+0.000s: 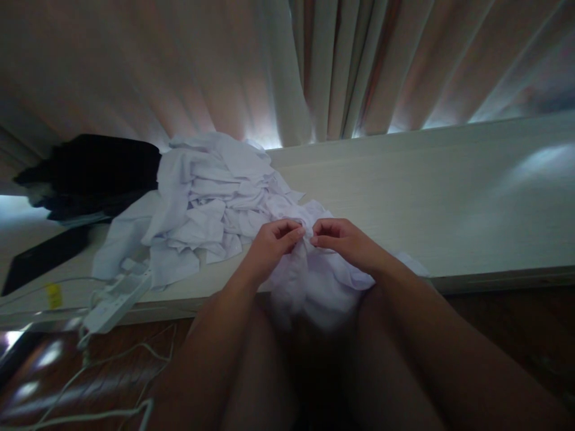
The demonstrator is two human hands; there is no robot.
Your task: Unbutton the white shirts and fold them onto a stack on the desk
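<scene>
A white cloth garment [327, 284] hangs over the ledge's front edge, between my knees; its exact kind is not clear. My left hand [281, 236] pinches a fold of it with thumb and forefinger. Close beside, fingertips almost meeting, my right hand [335, 234] is closed on the same fabric. The lower part of the garment is blurred. To the left lies a heap of crumpled white cloth [211, 191], which reaches up to the held piece.
A pale ledge [404, 185] runs along beige curtains [251, 72]. Black folded cloth [108, 167] and a flat black object [49, 254] lie at left. A white power strip [117, 302] sits at the ledge's front edge, with cables [121, 359] trailing below over the brown floor.
</scene>
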